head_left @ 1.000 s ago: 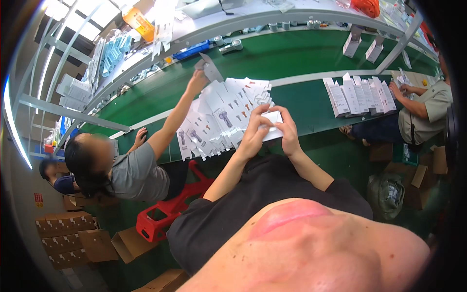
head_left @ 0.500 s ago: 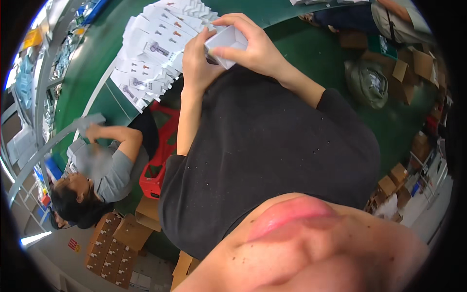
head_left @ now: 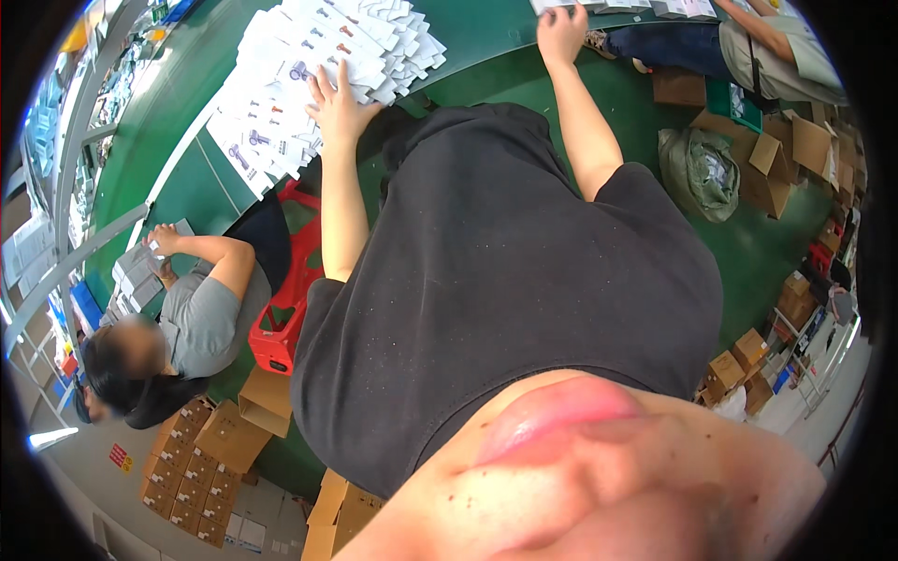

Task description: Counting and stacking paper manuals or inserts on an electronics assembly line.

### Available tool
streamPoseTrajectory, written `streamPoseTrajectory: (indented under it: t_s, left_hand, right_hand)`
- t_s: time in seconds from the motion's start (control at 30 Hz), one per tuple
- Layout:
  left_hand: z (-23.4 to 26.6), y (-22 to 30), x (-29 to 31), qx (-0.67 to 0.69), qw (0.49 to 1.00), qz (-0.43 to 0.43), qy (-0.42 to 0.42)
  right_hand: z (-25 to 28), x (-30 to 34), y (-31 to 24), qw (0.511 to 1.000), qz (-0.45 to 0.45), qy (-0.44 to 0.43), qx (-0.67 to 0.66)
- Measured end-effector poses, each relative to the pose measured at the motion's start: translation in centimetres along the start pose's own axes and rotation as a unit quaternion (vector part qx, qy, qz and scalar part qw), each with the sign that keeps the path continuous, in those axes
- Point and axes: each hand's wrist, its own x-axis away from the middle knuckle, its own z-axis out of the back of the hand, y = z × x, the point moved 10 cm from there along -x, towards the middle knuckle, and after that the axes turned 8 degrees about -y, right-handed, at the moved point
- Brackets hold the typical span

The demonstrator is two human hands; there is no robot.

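My left hand (head_left: pixel 342 114) lies with spread fingers on the right side of a large, overlapping pile of flat white printed cartons (head_left: pixel 313 47), touching the top ones. Pictures of small hardware are printed on them. At the top edge of the view my right hand (head_left: pixel 563 37) reaches out, its fingers apart. Its fingertips meet the near side of a white box (head_left: pixel 541 6) at the left end of a row of white boxes (head_left: pixel 669 9). The far part of that row is cut off by the frame.
A green table (head_left: pixel 486 37) carries the cartons. At left, a person in a grey shirt (head_left: pixel 210 318) handles grey-white boxes beside a red stool (head_left: pixel 276 341). Another person (head_left: pixel 786 51) stands at upper right. Brown cartons (head_left: pixel 767 164) and a green sack (head_left: pixel 697 168) stand on the floor.
Both hands held an open white box together over the table edge. The right hand has moved right to the box row. The left has let go and come down on the cartons.
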Motion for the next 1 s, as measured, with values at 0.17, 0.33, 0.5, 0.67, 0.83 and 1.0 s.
streamPoseTrajectory:
  t_s: [0.17,0.33,0.5,0.67,0.83,1.0]
  left_hand:
    - [0.4,-1.4,2.0,0.083,0.994,-0.054,0.035]
    - [6.7,1.5,4.6,0.078,0.983,-0.096,0.134]
    - [14.0,7.1,7.4,0.155,0.947,-0.143,0.243]
    - [13.8,12.0,7.0,0.294,0.924,-0.221,0.104]
    - [10.0,5.2,4.5,0.574,0.814,-0.025,-0.091]
    - [13.0,2.7,3.5,0.551,0.830,-0.089,0.013]
  right_hand:
    - [-2.1,5.3,0.8,0.999,0.023,0.027,-0.027]
    - [-6.5,8.8,-6.4,0.922,0.109,-0.350,-0.127]
    - [2.9,7.7,-18.0,0.900,0.327,-0.194,-0.214]
    - [8.5,5.9,-25.2,0.836,0.431,-0.094,-0.326]
    - [8.6,7.5,-28.0,0.793,0.466,-0.212,-0.331]
    - [4.6,9.5,-26.9,0.716,0.234,-0.469,-0.462]
